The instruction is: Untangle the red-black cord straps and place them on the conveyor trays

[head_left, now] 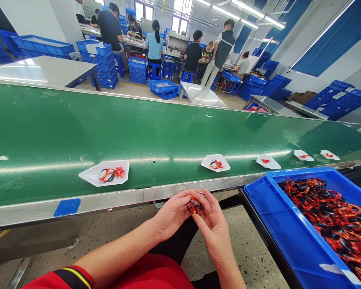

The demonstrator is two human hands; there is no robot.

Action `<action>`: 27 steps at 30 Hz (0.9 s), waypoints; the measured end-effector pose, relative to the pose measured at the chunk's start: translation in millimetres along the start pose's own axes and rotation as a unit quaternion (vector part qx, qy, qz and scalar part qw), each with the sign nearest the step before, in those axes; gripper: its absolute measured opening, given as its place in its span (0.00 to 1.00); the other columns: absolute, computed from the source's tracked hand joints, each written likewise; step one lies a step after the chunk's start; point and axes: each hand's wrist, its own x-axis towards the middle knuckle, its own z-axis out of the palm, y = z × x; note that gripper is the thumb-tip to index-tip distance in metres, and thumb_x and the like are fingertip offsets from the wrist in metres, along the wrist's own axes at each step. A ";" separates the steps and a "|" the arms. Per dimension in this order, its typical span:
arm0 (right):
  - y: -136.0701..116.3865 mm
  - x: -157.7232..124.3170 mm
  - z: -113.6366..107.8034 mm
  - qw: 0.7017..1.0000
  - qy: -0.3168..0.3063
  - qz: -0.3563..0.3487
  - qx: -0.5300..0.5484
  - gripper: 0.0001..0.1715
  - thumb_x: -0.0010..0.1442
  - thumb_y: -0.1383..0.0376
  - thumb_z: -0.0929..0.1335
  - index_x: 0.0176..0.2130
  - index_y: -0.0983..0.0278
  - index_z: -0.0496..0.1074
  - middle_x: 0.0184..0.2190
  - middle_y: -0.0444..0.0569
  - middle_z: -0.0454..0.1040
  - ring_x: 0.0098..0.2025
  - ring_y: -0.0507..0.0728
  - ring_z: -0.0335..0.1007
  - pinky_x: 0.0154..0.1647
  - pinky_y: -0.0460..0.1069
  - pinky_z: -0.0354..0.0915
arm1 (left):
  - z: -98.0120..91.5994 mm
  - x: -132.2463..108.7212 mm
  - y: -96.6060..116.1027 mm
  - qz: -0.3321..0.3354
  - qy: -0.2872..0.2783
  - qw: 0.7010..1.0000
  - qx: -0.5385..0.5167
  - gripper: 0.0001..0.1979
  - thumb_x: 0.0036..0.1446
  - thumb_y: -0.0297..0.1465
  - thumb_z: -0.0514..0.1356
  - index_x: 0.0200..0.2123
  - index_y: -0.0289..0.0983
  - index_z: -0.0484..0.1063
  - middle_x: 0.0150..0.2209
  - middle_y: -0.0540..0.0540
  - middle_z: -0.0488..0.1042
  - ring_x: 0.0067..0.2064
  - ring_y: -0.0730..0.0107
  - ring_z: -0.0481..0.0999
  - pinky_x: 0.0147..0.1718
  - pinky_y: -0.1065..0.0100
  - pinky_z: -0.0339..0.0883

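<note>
In front of the conveyor edge, my left hand (172, 212) and my right hand (214, 224) are close together, both closed around a small red-and-black ring-shaped piece (194, 206). Fingers cover much of it, so its exact kind is unclear. Beyond them, on the green conveyor belt (156, 136), a white tray (92, 174) carries a red-and-black looped piece with red bits. A smaller-looking white tray (207, 161) holds a similar looped piece. At my right stands a blue bin (284, 228) heaped with red-and-black pieces (333, 216).
Farther right on the belt lie several white trays, including one (275, 165) with red bits. A metal rail (108, 202) with blue tape (67, 207) borders the belt. Across it are tables (42, 70), stacked blue crates (104, 68) and several people at work.
</note>
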 end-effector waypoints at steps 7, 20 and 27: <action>0.1 -2.4 -0.1 0.999 0.042 0.027 -0.023 0.33 0.57 0.62 0.69 0.59 0.56 0.56 0.56 0.50 0.67 0.57 0.57 0.63 0.59 0.54 0.60 | -2.4 0.7 -5.2 -0.014 0.011 1.000 -0.011 0.14 0.55 0.32 0.58 0.44 0.34 0.73 0.39 0.43 0.73 0.41 0.68 0.70 0.45 0.67 0.61; -5.9 0.6 -2.5 0.956 0.129 0.145 0.218 0.25 0.52 0.63 0.73 0.50 0.60 0.70 0.45 0.50 0.76 0.41 0.51 0.73 0.32 0.41 0.69 | -1.0 -0.8 -9.0 -0.024 0.030 0.999 0.028 0.12 0.55 0.30 0.59 0.44 0.36 0.72 0.41 0.43 0.73 0.41 0.68 0.72 0.41 0.66 0.66; -0.1 3.0 -8.6 0.907 0.120 0.195 0.352 0.16 0.55 0.66 0.71 0.45 0.65 0.73 0.39 0.47 0.78 0.34 0.46 0.72 0.24 0.36 0.67 | 0.1 -3.0 -7.3 -0.004 0.011 0.996 0.092 0.13 0.56 0.33 0.59 0.45 0.36 0.71 0.47 0.40 0.73 0.45 0.65 0.72 0.43 0.65 0.65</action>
